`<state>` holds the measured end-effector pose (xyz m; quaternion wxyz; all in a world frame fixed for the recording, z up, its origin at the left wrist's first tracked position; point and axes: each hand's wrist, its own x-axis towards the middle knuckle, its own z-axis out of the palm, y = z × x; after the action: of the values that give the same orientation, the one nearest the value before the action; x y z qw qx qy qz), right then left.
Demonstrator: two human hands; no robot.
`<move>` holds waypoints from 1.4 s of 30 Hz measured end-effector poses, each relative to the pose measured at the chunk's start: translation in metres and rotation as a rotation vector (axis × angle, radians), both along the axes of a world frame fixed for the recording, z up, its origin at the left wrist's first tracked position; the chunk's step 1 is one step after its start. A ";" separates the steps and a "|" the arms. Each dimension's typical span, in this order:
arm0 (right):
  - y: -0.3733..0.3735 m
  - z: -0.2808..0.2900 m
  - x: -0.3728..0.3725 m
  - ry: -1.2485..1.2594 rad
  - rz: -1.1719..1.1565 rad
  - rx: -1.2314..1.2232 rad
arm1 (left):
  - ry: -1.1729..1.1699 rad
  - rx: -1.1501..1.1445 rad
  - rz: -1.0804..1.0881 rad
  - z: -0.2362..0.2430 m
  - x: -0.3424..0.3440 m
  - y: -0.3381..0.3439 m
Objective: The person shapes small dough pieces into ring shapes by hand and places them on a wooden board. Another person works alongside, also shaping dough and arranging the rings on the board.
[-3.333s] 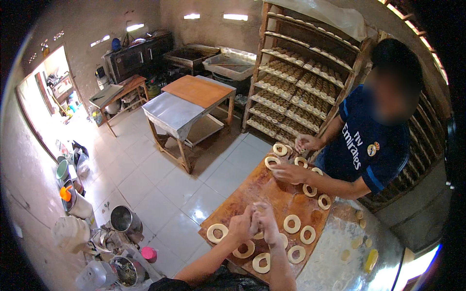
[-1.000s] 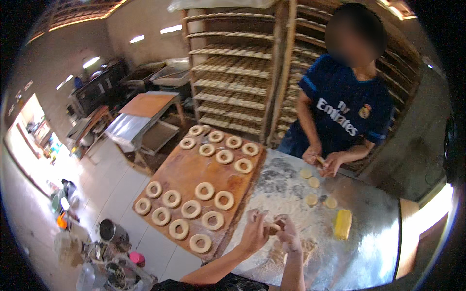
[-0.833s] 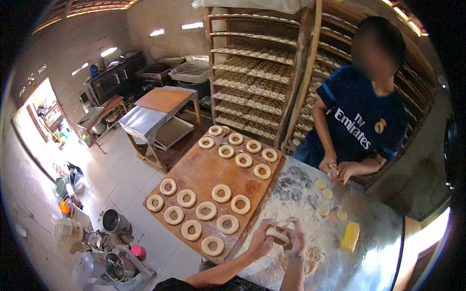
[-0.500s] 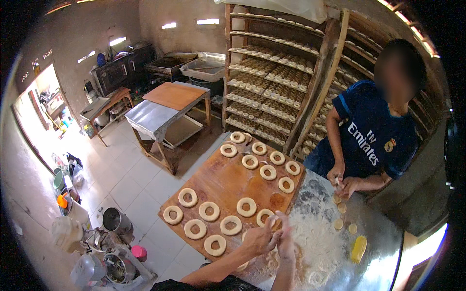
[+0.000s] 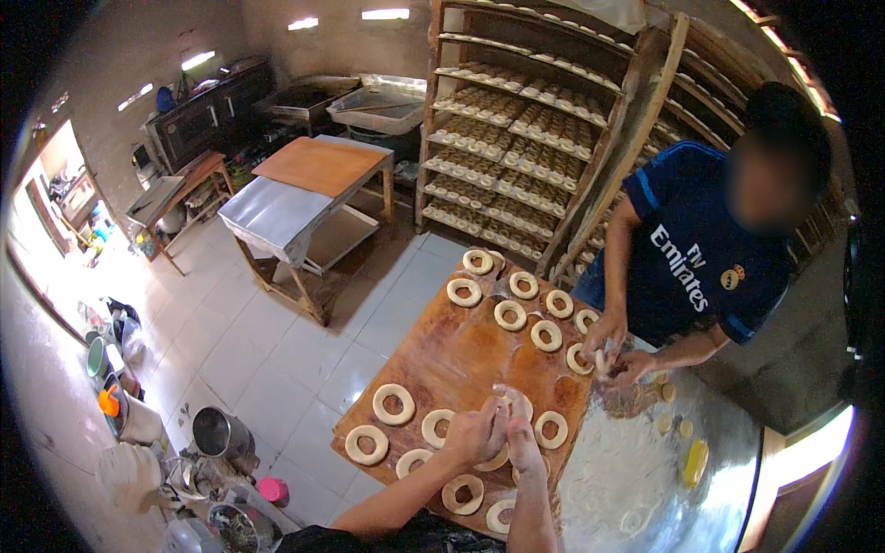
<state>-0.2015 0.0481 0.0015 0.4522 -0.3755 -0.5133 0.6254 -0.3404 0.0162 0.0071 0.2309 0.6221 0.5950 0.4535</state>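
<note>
My left hand (image 5: 477, 437) and my right hand (image 5: 525, 445) meet above the near part of a wooden board (image 5: 442, 355), fingers closed together. Pale dough (image 5: 519, 405) shows at their fingertips, mostly hidden, so its full shape cannot be made out. Raw dough rings lie on the board around and beneath my hands, among them one ring (image 5: 394, 404) to the left and another ring (image 5: 551, 429) to the right. More rings sit at the board's far end, such as this ring (image 5: 510, 315).
Across the table a co-worker's hands (image 5: 616, 359) work dough by the board's right edge. Flour (image 5: 613, 479) covers the metal tabletop, with small dough discs (image 5: 686, 429) and a yellow block (image 5: 696, 463). Behind stands a rack (image 5: 516, 138) of filled trays; pots (image 5: 221, 431) stand left on the floor.
My joined hands now sit over the middle of the board's near rings. The view has shifted, so the board appears farther right. The co-worker's hands have come down and left to the board's edge.
</note>
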 end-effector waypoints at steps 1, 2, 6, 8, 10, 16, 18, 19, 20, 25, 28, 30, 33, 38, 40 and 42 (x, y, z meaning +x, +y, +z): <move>0.003 -0.005 -0.006 0.029 0.059 -0.076 | 0.021 -0.022 0.015 -0.001 -0.006 0.004; 0.007 -0.010 -0.012 -0.019 0.003 -0.026 | 0.026 0.005 0.016 -0.002 -0.012 0.008; 0.019 -0.021 -0.030 -0.202 -0.115 0.167 | 0.073 0.007 -0.006 -0.002 -0.027 0.018; 0.024 -0.023 -0.033 0.090 -0.074 0.109 | 0.041 -0.004 -0.024 0.000 -0.033 0.024; 0.028 -0.024 -0.034 0.455 0.051 -0.034 | -0.078 0.021 -0.027 0.004 -0.040 0.030; 0.038 -0.007 -0.059 -0.066 0.089 0.002 | -0.014 -0.288 -0.070 0.003 -0.054 0.048; 0.048 0.006 -0.070 -0.087 -0.001 -0.265 | -0.210 -0.120 -0.118 -0.003 -0.055 0.063; 0.053 0.015 -0.073 -0.200 -0.020 -0.184 | -0.322 0.019 -0.142 -0.006 -0.057 0.071; 0.062 0.023 -0.077 -0.344 -0.064 -0.165 | -0.062 -0.076 -0.109 -0.007 -0.061 0.085; 0.075 0.045 -0.079 -1.070 -0.300 0.136 | 0.483 -0.348 0.179 -0.009 -0.101 0.119; 0.065 0.033 -0.081 -1.283 -0.103 0.221 | 0.564 -0.393 0.088 -0.013 -0.110 0.094; 0.057 0.018 -0.085 -1.391 -0.029 0.309 | 0.668 -0.384 0.031 -0.016 -0.109 0.081; 0.053 -0.003 -0.083 -1.487 -0.019 0.331 | 0.736 -0.356 0.015 -0.019 -0.103 0.081; 0.063 -0.011 -0.067 -1.550 -0.072 0.291 | 0.792 -0.297 -0.032 -0.029 -0.089 0.101; 0.066 -0.005 -0.066 -1.527 -0.094 0.365 | 0.836 -0.301 0.008 -0.033 -0.086 0.103; 0.063 0.001 -0.068 -1.550 -0.103 0.421 | 0.899 -0.285 0.048 -0.032 -0.087 0.099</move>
<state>-0.2695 0.1115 0.0026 0.0568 -0.6328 -0.7703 0.0556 -0.4272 0.1154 -0.0253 0.0228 0.7051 0.7063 0.0583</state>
